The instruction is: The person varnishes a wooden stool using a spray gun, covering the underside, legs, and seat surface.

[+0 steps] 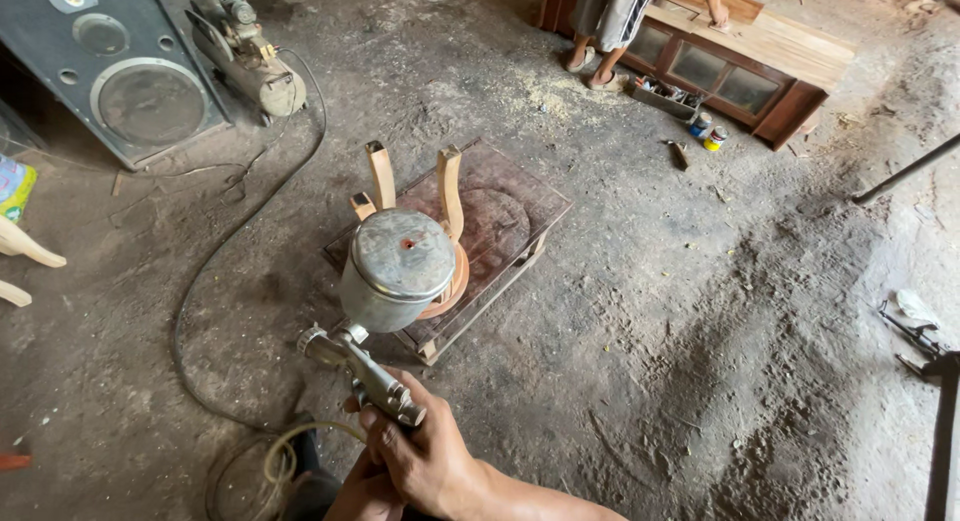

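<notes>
Bare pale wood still shows on the upturned stool's legs (383, 174) atop the dark square board (510, 221), so coating looks barely begun, while the right hand (425, 456) is clamped around the grey metal spray gun (385, 301); left hand unseen.

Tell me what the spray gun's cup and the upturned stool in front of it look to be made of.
The spray gun's cup, on the gun in the right hand, looks like bare metal: dull grey sheen, scuffed, stained lid. The upturned stool looks like wood: pale tan legs seem unfinished, while the round seat edge shows a warmer reddish-brown, possibly stained or coated.
</notes>
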